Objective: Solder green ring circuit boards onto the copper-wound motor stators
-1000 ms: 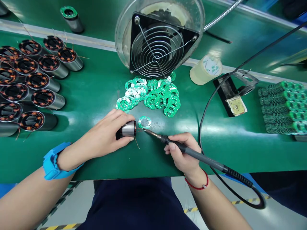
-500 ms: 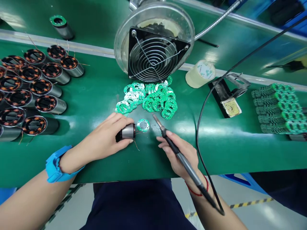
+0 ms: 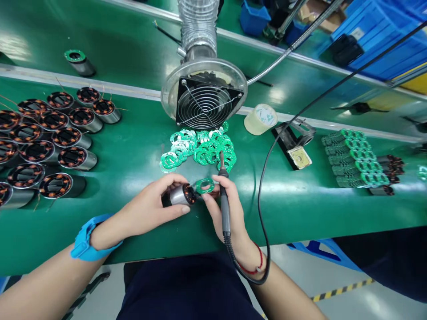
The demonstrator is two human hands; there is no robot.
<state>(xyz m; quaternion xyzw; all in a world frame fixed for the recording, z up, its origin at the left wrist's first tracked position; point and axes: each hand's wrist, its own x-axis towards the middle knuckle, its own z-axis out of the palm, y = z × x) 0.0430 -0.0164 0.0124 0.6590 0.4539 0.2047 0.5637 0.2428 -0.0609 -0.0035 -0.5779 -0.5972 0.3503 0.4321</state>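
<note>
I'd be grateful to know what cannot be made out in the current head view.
All in the head view:
- Rear of the held cylinder: covered by the left hand.
- Markings on the green ring at the right hand: too small.
- Whether the soldering iron touches the ring pile: its tip overlaps it.
- Leftmost cylinders: cut off by the left edge.
- Print on the roll: too small.

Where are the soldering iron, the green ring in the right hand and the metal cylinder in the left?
Soldering iron (image 3: pixel 226 212): head view, on the grey handle.
Green ring (image 3: pixel 199 186): head view, on the band left of its hole.
Metal cylinder (image 3: pixel 178 196): head view, on the silver side wall.
</note>
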